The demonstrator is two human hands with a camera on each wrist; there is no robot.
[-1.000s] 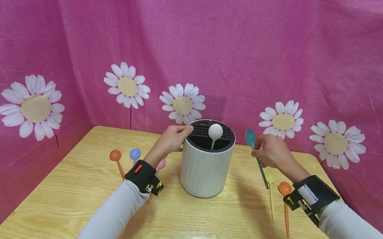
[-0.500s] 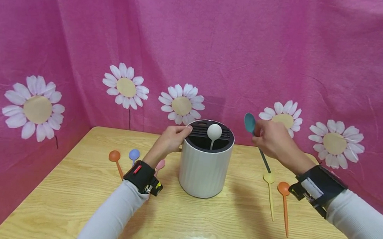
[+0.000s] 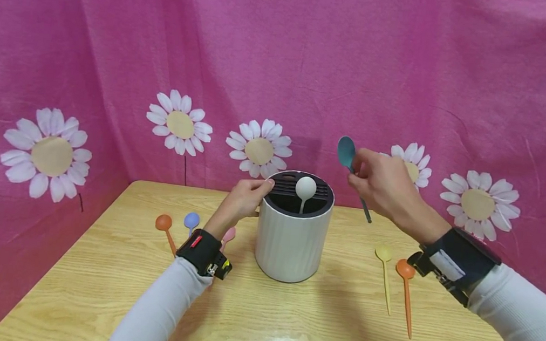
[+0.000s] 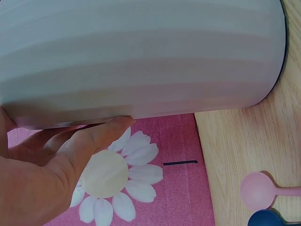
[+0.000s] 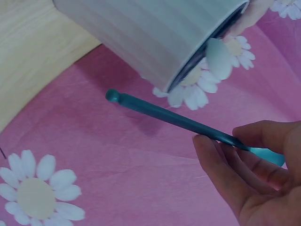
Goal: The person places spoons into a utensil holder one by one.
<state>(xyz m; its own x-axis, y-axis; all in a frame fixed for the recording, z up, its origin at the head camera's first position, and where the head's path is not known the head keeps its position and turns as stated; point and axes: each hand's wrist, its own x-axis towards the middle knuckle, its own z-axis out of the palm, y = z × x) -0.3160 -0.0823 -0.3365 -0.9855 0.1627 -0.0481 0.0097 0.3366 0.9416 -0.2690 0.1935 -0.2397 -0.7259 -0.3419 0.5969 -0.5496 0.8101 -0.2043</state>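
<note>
In the head view a white ribbed utensil holder [image 3: 290,248] with a black slotted lid stands upright on the table. A white spoon [image 3: 305,188] is in its front opening, bowl up. My left hand [image 3: 243,196] holds the holder at its left side, thumb on the rim; the left wrist view has the fingers [image 4: 106,134] against the wall. To the right, my right hand [image 3: 384,183] pinches a teal spoon [image 3: 346,151] just below its bowl, raised above the table. The handle slants down, its tip free in the right wrist view, apart from the holder.
Right of the holder lie a yellow spoon [image 3: 386,272] and an orange spoon [image 3: 406,290]. On the left are another orange spoon [image 3: 164,222], a blue spoon [image 3: 192,220] and a pink spoon [image 3: 230,235], partly behind the left arm. A pink flowered cloth [image 3: 310,76] hangs behind the table.
My right hand has lifted the teal spoon higher and brought it left, closer to the holder. The left hand has stayed on the holder.
</note>
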